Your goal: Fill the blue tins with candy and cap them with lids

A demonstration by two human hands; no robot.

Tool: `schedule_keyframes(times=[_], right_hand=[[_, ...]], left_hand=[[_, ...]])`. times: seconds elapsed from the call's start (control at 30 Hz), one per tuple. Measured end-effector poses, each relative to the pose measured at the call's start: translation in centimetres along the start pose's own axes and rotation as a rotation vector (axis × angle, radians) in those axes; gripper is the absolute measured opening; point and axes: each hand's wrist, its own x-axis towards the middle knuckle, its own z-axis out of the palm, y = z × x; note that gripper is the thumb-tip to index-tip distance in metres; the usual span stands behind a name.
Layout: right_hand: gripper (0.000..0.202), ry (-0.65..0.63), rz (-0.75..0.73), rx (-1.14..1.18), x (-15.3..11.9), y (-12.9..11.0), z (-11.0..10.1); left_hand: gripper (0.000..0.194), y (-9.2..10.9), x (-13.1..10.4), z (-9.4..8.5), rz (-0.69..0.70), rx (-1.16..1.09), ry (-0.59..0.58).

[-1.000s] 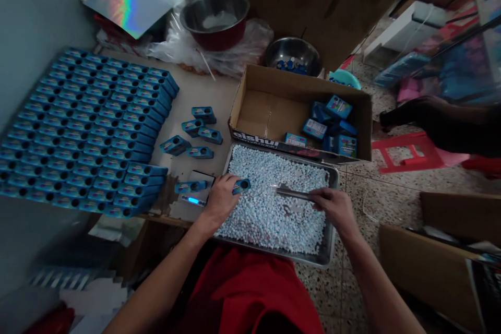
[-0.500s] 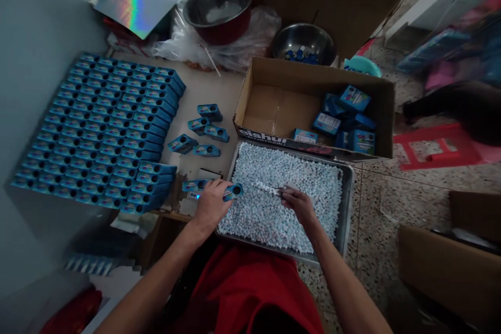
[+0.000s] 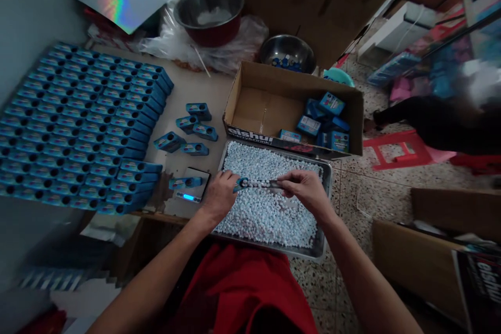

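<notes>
My left hand (image 3: 219, 195) is closed round a small blue box (image 3: 240, 183), its round hole facing up and to the right. In my right hand (image 3: 299, 188) is a narrow metal scoop (image 3: 270, 184) carrying a row of pale pellets, its tip at the hole of the box. Both hands are above a metal tray (image 3: 326, 209) of pale blue and white pellets (image 3: 258, 219). Left of my left hand, another blue box (image 3: 186, 182) lies across a small scale (image 3: 198, 193) with a lit display.
Rows of blue boxes (image 3: 78, 125) fill the left; several loose ones (image 3: 195, 148) stand nearer. Behind the tray is a cardboard carton (image 3: 258, 102) with blue boxes inside. Two metal bowls (image 3: 211, 10) sit at the back. A person's dark-clothed limb (image 3: 415, 115) shows at right.
The scoop, now loaded with pellets, has come to the hole of the held box. My left hand has moved off the scale, whose display shows more fully. The view has shifted right.
</notes>
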Motion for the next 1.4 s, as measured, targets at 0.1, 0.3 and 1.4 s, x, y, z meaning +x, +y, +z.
schedule_keyframes(times=[0.1, 0.3, 1.4], right_hand=[[0.015, 0.028, -0.095, -0.192, -1.0, -1.9, 1.0], [0.020, 0.111, -0.085, -0.238, -2.3, 1.2, -2.3], [0.013, -0.026, -0.035, -0.051, 1.9, -0.9, 0.9]], left_hand=[[0.026, 0.3, 0.3, 0.8, 0.025, 0.017, 0.007], [0.031, 0.0, 0.9, 1.8, 0.028, -0.095, 0.087], [0.031, -1.8, 0.2, 0.6, 0.002, -0.093, 0.070]])
